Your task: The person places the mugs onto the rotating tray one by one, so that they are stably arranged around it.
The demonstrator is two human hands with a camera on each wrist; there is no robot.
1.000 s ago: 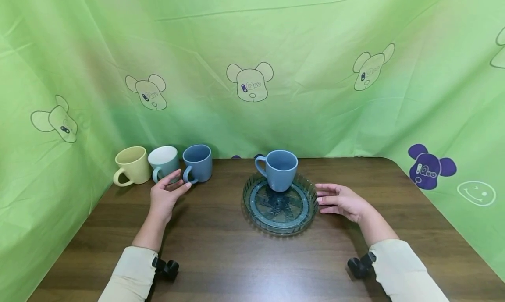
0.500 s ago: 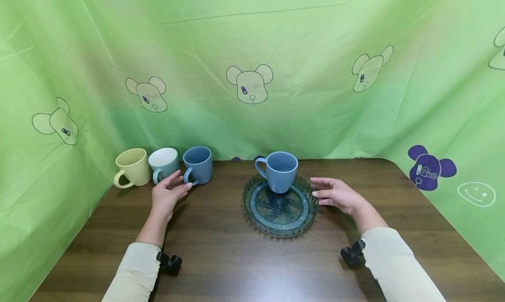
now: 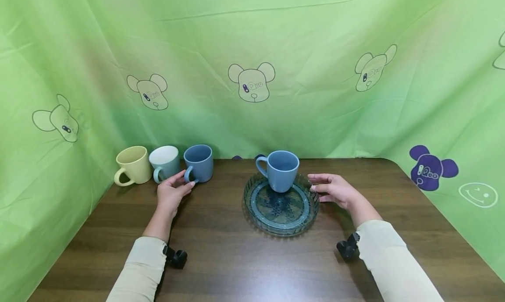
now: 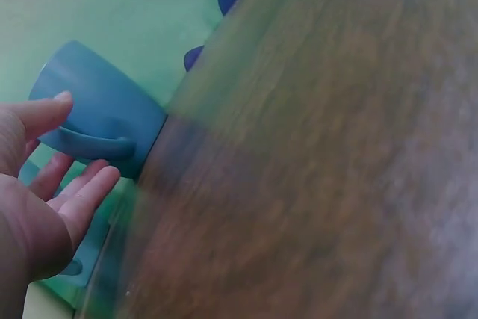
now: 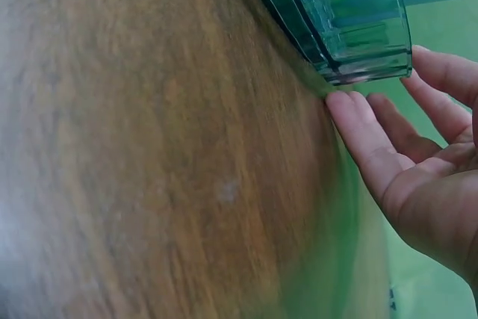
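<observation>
Toward the far side of the table (image 3: 252, 267), left of centre, a dark blue mug (image 3: 202, 164) stands upright, its handle turned to the near left. The left hand (image 3: 171, 194) is at that handle, thumb on one side and fingers on the other with a gap between them; it has no grip, and I can't tell whether skin meets mug. To the right, a ribbed glass dish (image 3: 281, 207) lies flat, with a lighter blue mug (image 3: 282, 175) upright near its far side, handle pointing left. The right hand (image 3: 335, 191) is spread at the dish's right wall, fingers loosely extended and gripping nothing; from where I stand, any contact is too slight to judge.

I'd say the handle is best taken by a pinch from both sides, knuckles kept off the teal mug (image 3: 168, 168) just beside. At the dish, a soft, level press seems wise, since a shove could jog the mug inside.

Beyond the teal mug, at the far left, sits a yellow mug (image 3: 136, 168). The wood-grain tabletop catches a pale glare at its near middle. Green cloth (image 3: 252, 30) hangs around the back and sides, printed with bear heads, a purple one (image 3: 430, 170) at right.
</observation>
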